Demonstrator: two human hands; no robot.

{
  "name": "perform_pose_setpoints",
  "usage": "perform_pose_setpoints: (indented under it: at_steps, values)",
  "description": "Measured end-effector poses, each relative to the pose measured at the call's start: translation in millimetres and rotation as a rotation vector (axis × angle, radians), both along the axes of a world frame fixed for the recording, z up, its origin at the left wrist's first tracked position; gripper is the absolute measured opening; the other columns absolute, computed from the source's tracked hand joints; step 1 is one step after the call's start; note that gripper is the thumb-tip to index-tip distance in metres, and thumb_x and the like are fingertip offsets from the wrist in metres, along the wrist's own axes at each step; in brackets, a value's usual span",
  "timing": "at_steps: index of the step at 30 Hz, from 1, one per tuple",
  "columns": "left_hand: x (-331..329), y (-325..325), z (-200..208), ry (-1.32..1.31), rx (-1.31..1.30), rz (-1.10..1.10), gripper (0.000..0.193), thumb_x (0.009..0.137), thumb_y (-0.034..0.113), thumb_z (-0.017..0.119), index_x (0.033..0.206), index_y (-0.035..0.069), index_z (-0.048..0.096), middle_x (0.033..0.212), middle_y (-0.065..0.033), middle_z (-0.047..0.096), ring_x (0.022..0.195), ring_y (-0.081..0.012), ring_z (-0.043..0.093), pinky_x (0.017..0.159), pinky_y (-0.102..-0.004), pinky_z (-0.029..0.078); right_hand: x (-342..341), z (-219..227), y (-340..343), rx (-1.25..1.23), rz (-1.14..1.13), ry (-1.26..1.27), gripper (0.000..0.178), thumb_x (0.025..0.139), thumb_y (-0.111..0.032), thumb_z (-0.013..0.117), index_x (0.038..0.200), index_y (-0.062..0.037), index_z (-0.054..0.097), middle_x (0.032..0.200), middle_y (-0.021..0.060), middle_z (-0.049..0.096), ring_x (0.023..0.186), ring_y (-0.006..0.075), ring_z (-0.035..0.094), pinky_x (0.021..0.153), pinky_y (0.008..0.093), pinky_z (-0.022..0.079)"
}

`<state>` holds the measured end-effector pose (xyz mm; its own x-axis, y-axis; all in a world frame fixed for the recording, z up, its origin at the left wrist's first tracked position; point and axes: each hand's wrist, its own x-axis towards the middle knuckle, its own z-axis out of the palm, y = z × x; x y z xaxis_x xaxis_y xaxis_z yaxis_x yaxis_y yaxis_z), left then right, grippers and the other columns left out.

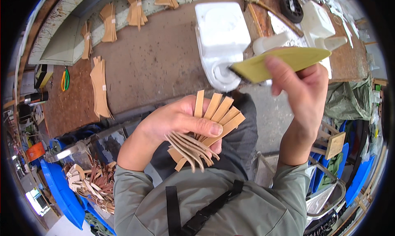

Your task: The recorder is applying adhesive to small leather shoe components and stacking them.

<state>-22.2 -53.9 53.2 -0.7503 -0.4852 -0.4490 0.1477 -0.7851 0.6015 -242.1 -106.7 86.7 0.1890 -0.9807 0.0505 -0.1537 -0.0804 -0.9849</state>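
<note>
My left hand (pixel 177 115) is closed round several tan leather strips (pixel 231 121), its thumb pressed across them. Their upper ends spread like a fan, and their lower ends curl out below the hand. My right hand (pixel 303 85) pinches a flat yellow-green brush (pixel 298 59) with dark bristles at its left end. Those bristles are at the round mouth of a white plastic container (pixel 222 24) on the bench; whether they touch it I cannot tell.
Bundles of shaped leather pieces (pixel 100 87) lie along the left and back of the brown bench (pixel 156 54). Green-handled scissors (pixel 65 79) are at its left. A hammer (pixel 275 13) and a white bottle (pixel 271 42) sit at right. Leather scraps (pixel 92 182) fill a blue bin (pixel 61 195).
</note>
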Motion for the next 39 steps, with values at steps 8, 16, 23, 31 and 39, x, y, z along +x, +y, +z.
perform_pose_setpoints:
  at_steps: [8,16,23,31,39]
  values:
    - [0,-76,-57,0.230,0.043,0.028,0.031,0.080,0.016,0.062,0.101,-0.007,0.055,0.068,-0.0142,0.061,0.050,-0.0177,0.061,0.044,-0.0260,0.050,6,-15,-55,-0.039,0.066,-0.076,0.013,0.082,-0.009,0.065,0.086,0.0030,0.065,0.070,0.0031,0.063,0.058,0.0066,0.055,0.050,0.0195,0.041]
    - [7,-92,-64,0.199,0.106,-0.084,0.038,0.079,0.020,0.063,0.101,-0.011,0.055,0.067,-0.0167,0.060,0.053,-0.0199,0.062,0.046,-0.0261,0.051,30,-39,-87,-0.155,0.295,0.299,0.016,0.079,-0.012,0.064,0.086,0.0024,0.064,0.065,0.0072,0.063,0.057,0.0102,0.058,0.051,0.0242,0.044]
    - [4,-95,-57,0.120,0.135,-0.043,0.035,0.076,0.015,0.063,0.093,-0.014,0.055,0.063,-0.0199,0.059,0.048,-0.0232,0.060,0.043,-0.0297,0.049,28,-36,-86,-0.260,0.257,0.247,0.013,0.080,-0.010,0.064,0.084,0.0017,0.065,0.074,0.0056,0.065,0.064,0.0094,0.059,0.058,0.0217,0.045]
    - [1,-85,-41,0.106,0.101,0.043,0.033,0.078,0.014,0.064,0.099,-0.011,0.056,0.068,-0.0178,0.061,0.055,-0.0222,0.062,0.047,-0.0287,0.052,10,-29,-51,-0.164,0.036,0.001,0.008,0.078,-0.005,0.064,0.083,0.0011,0.066,0.075,0.0068,0.066,0.062,0.0099,0.059,0.056,0.0221,0.045]
    - [2,-22,-13,-0.042,-0.107,0.188,0.028,0.082,0.008,0.059,0.102,-0.010,0.054,0.072,-0.0170,0.061,0.061,-0.0212,0.064,0.052,-0.0291,0.054,-3,-22,-16,-0.219,0.025,-0.104,0.013,0.078,-0.006,0.067,0.088,0.0023,0.066,0.075,0.0074,0.065,0.066,0.0141,0.060,0.059,0.0244,0.045]
